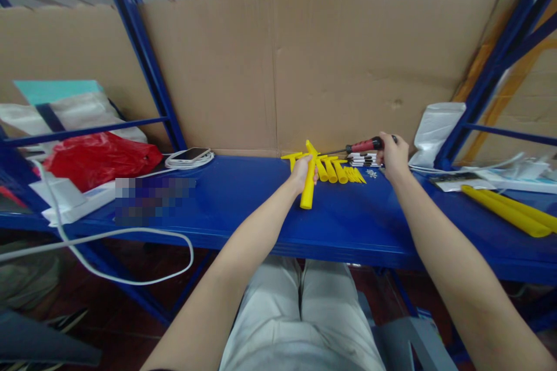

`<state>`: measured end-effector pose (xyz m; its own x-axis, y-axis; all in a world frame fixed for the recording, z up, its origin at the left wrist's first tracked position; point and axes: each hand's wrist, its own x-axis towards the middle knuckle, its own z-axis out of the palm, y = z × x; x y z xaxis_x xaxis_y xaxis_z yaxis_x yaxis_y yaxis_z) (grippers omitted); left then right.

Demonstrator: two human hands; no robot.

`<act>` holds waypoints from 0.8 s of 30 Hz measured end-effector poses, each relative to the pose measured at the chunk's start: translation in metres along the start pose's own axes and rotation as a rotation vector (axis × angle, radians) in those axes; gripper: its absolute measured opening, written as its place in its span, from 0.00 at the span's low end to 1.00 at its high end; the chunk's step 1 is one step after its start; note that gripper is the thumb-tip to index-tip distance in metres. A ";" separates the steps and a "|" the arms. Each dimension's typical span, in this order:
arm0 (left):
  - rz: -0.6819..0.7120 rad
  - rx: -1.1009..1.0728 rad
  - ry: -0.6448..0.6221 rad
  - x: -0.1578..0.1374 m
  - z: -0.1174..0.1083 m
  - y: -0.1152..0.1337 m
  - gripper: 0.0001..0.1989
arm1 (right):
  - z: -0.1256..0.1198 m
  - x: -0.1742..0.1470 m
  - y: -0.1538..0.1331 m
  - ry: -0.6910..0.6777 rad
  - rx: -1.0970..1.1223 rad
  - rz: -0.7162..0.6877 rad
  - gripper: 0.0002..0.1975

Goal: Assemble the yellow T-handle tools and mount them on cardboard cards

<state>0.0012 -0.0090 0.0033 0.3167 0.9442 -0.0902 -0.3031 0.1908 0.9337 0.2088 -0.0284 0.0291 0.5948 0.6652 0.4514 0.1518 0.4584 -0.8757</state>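
Note:
My left hand (pixel 301 173) is wrapped around a yellow plastic tube (pixel 307 191) that has a narrower, pointed upper end. In my right hand (pixel 393 153) is a screwdriver (pixel 364 145) with a red and black handle, lying nearly level. Its shaft points left, and the tip meets or comes close to the tube's upper part; contact is hard to make out. Behind and right of the tube lie several similar yellow plastic pieces (pixel 331 170) in a row. Beside them are smaller yellow pointed pieces (pixel 354 175), small metal screws (pixel 371 174) and white-and-black sticks (pixel 363 159).
A cardboard sheet (pixel 217 69) stands behind the blue shelf (pixel 243 208). To the left are a phone (pixel 190 155) on a coiled white cable, a red bag (pixel 102 159) and a power strip (pixel 82 203). Long yellow tubes (pixel 507 211) and a white pouch (pixel 437 130) lie right.

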 end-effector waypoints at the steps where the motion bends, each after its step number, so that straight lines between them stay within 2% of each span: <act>1: 0.002 0.003 -0.002 0.000 0.000 0.000 0.19 | 0.000 -0.001 -0.001 0.003 0.007 0.000 0.19; 8: -0.005 0.012 0.026 0.002 -0.001 -0.002 0.20 | -0.001 0.000 0.003 -0.016 -0.055 -0.010 0.21; 14: -0.012 -0.011 0.014 0.003 -0.001 -0.003 0.20 | 0.001 0.000 0.000 0.003 -0.054 -0.005 0.19; 21: -0.002 0.018 0.039 0.003 -0.003 -0.002 0.16 | -0.001 -0.001 0.003 -0.054 -0.122 -0.033 0.22; 24: -0.002 0.019 0.031 0.003 -0.003 -0.002 0.16 | 0.000 -0.001 0.002 -0.039 -0.102 -0.032 0.21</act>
<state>-0.0002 -0.0060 0.0005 0.2890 0.9519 -0.1023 -0.2856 0.1877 0.9398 0.2086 -0.0279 0.0271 0.5574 0.6746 0.4840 0.2514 0.4185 -0.8727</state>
